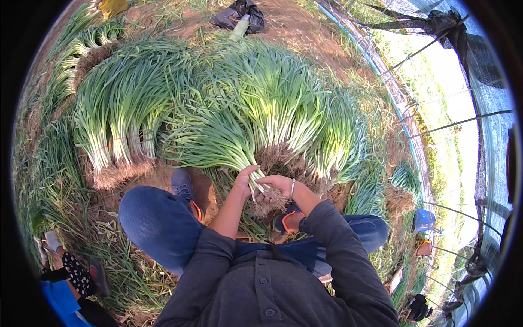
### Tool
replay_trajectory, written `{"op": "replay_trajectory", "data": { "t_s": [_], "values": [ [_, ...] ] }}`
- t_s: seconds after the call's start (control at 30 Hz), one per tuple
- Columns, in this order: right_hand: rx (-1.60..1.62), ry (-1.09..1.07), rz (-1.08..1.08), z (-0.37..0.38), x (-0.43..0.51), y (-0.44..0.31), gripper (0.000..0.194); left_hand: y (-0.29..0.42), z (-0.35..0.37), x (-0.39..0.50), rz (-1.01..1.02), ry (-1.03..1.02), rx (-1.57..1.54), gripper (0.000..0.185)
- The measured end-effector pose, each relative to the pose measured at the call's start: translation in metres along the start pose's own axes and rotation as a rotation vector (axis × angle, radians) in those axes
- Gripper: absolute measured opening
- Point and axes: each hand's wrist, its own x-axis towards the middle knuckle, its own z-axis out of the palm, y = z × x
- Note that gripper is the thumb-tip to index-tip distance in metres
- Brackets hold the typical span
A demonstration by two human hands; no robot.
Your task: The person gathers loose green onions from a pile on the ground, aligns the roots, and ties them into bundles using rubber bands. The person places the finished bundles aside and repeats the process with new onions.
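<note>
A bunch of green-leaved alliums (229, 141), like garlic greens or leeks, hangs over the ground before me, its leaves fanning up and left. My left hand (244, 180) is closed around the white stalks from the left. At the root end, my right hand (278, 187), with a bracelet at the wrist, holds the lower stalks above the brown roots (269, 205). Its fingers pass partly behind the stalks. Just beyond lies a large loose heap of the same plants (282, 94), roots towards me. Several bundles bound with red ties (118, 139) lie to the left.
A black plastic bag (239, 17) sits at the far side. More bundles (81, 57) lie at upper left. Netting (490, 122) and a blue-edged border run along the right, near a blue container (424, 220). Another person's patterned sleeve (77, 274) shows at lower left.
</note>
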Motion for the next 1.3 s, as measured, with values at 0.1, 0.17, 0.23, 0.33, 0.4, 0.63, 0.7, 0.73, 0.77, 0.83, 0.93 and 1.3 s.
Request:
{"op": "replay_trajectory", "data": {
  "t_s": [0.1,0.17,0.23,0.33,0.4,0.63,0.7,0.73,0.77,0.83,0.93,1.3],
  "values": [
    [-0.379,0.071,0.075,-0.002,-0.041,0.012,0.066,-0.003,0.005,0.003,0.066,0.031,-0.057,0.021],
    [-0.648,0.586,0.146,0.006,-0.074,0.007,0.062,-0.002,0.013,0.003,0.080,0.028,-0.081,0.021],
    [-0.724,0.910,-0.484,-0.007,-0.063,0.020,0.055,-0.004,0.015,0.004,0.065,0.015,-0.096,0.022],
    [-0.842,1.021,-1.031,0.027,-0.034,0.021,0.042,-0.005,0.011,0.003,-0.013,-0.053,-0.129,0.023],
    [-1.058,1.105,-1.066,0.038,-0.009,0.025,0.035,-0.002,0.014,0.001,-0.034,-0.087,-0.132,0.026],
    [-1.168,1.045,-1.167,0.037,0.001,0.055,0.032,-0.007,-0.003,0.005,-0.028,0.001,-0.055,0.020],
    [-1.001,1.053,-1.308,0.033,-0.006,0.054,0.033,-0.007,-0.004,0.005,0.014,0.017,-0.072,0.018],
    [-1.074,1.138,-1.409,0.031,-0.012,0.056,0.034,-0.007,0.003,0.004,0.031,0.027,-0.090,0.019],
    [-1.076,1.131,-1.436,0.032,-0.012,0.055,0.032,-0.006,0.008,0.004,0.049,0.039,-0.108,0.019],
    [-1.072,1.129,-1.491,0.042,-0.013,0.050,0.030,-0.006,0.015,0.004,0.006,-0.012,-0.176,0.020],
    [-0.837,1.243,-1.528,0.032,0.010,0.048,0.012,-0.008,0.030,-0.001,-0.007,0.019,-0.219,0.019],
    [0.147,0.966,-1.248,-0.022,-0.010,-0.001,0.021,0.089,0.080,-0.054,0.293,-0.096,0.116,0.018]
  ]
}}
